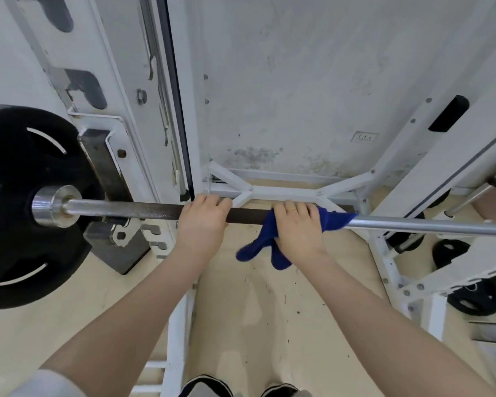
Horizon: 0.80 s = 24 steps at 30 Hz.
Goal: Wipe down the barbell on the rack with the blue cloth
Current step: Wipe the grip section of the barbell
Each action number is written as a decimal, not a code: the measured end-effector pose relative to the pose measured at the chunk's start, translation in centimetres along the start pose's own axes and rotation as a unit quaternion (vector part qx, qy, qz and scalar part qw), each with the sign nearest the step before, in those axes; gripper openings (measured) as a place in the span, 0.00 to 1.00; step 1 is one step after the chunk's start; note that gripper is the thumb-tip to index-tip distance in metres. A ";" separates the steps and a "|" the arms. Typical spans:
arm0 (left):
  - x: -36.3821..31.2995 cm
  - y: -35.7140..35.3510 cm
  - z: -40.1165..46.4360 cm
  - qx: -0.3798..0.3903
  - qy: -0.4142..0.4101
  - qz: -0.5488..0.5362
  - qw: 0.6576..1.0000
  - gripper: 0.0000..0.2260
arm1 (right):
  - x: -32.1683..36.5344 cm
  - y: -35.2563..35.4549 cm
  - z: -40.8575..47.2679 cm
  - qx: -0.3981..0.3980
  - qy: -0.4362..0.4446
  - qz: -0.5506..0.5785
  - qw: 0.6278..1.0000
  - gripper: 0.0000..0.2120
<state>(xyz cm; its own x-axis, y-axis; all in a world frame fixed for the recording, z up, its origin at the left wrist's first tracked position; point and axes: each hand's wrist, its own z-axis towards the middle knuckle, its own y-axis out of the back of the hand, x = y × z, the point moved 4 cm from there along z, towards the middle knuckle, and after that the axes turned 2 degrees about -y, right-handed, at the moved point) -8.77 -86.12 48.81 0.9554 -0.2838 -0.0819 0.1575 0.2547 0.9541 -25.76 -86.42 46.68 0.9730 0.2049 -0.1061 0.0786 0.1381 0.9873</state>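
Barbell spans 9-to-3 on rack; left hand grips bare bar, right hand clamps blue cloth around it

A scuffed, stained white plaster wall stands behind, a small socket plate low on it; pale beige speckled floor below, black weight discs stored right.

Shiny metal barbell (soft blue cloth)
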 end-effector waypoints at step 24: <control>1.2 -0.2 -0.1 -0.011 -0.013 -0.078 0.997 0.12 | 5.0 1.1 2.5 0.029 -0.014 -0.002 0.999 0.15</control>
<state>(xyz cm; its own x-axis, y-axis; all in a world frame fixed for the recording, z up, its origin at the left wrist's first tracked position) -7.65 -86.43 48.55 0.9118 -0.3461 -0.2211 0.3093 0.2248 0.9240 -20.27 -87.62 47.49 0.9785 0.1763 -0.1068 0.0933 0.0829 0.9922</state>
